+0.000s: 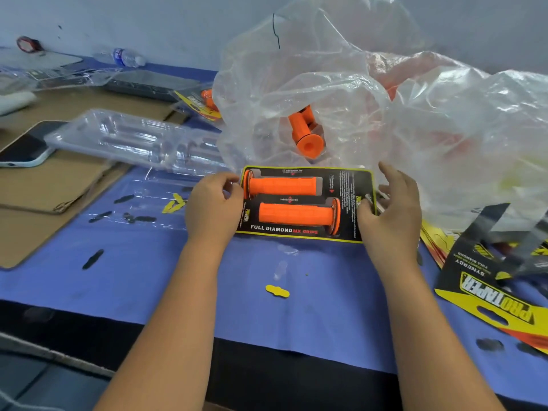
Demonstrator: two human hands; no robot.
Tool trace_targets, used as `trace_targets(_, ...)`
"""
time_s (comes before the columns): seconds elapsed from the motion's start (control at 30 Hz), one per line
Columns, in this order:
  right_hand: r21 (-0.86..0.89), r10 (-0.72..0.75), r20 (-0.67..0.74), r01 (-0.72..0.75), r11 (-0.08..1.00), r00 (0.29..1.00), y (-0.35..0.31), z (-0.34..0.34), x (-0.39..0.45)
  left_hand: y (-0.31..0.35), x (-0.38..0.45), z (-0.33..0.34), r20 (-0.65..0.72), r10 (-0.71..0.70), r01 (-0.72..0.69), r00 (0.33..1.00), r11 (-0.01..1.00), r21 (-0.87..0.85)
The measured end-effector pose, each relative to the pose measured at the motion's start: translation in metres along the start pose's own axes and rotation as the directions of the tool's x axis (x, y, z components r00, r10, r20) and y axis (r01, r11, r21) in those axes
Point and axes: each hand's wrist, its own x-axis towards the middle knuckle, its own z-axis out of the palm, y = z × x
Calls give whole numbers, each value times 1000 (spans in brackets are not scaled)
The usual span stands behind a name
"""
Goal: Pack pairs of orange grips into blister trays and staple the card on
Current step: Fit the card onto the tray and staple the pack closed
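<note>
1. At frame centre one pack [305, 203] lies carded, two orange grips [289, 200] showing.
2. Left hand [215, 207] pinches its left edge; right hand [388, 212] pinches the right edge, fingers part spread.
3. Staples: cannot tell.
4. Empty blister trays [130, 137] upper left, loose grips in the bag [341, 108]: more left, I'd judge.

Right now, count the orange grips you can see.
5: two in the carded pack, two in the clear bag, one in a far pack. More may hide behind the plastic.

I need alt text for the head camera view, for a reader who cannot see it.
Two hands, left hand and right hand, hold the ends of a black card pack containing two orange grips on a blue table. Behind it, a clear plastic bag holds more grips.
</note>
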Motion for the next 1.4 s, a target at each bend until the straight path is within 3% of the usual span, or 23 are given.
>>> trace_targets(0.1,-208,84,-43,-92,974,996,2,0,2,4,-2,2,-5,90,-89,996,993,71)
trace_targets(0.2,-291,165,14,-153,944,986,0,-2,5,5,-3,5,82,164,-171,983,982,86)
trace_targets(0.4,-432,81,242,33,901,967,-10,3,-1,2,-6,6,294,189,-262,937,936,233)
trace_targets(0.5,-194,55,137,-28,981,989,-13,4,-3,1,-7,4,354,190,-279,916,934,222)
trace_targets(0.57,57,178,59,-181,982,982,-16,1,-1,-1,-7,4,365,193,-283,911,935,214)
trace_targets(0.7,407,420,133,-436,803,898,-17,-12,9,-1,-7,4,357,192,-265,914,949,170)
trace_targets(0.77,498,405,284,-494,712,869,-15,-19,13,-1,-7,4,366,196,-264,910,954,146)
trace_targets(0.87,504,324,490,-566,652,809,-13,-24,11,-1,-6,4,383,202,-269,901,954,130)
trace_targets(0.93,395,334,509,-560,728,793,-11,-20,10,0,-6,4,369,213,-272,905,955,116)
trace_targets(1.07,318,401,488,-585,746,775,-3,-13,9,1,-9,3,324,239,-290,915,950,116)
trace_targets(1.27,374,474,240,-532,760,847,5,-4,10,1,-9,7,178,149,-202,973,921,333)
trace_targets(1.4,402,460,327,-562,723,825,5,4,5,-3,-8,6,139,-32,-32,990,902,430)
